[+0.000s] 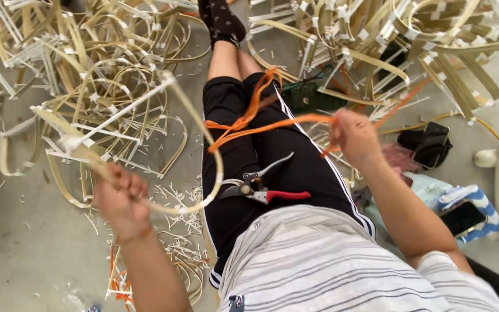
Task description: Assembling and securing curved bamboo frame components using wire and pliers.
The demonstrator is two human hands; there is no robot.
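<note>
Left hand (121,199) clamped on a curved bamboo-strip frame (163,124), held up off the floor to the left of the lap so its loop hangs free; right hand (354,137) closed around an orange plastic strap (261,124), held out to the right and pulled taut, so the strap runs across the thighs to the frame's rim, likely for binding. Hands well apart. Red-handled pruning shears (264,188) rest on the black trousers, between the arms, within easy reach. Piles of similar frames (76,63) crowd left and upper right; offcuts litter the concrete floor (24,254). A phone (463,216) lies on a striped cloth at right. Open room mostly lower left.
</note>
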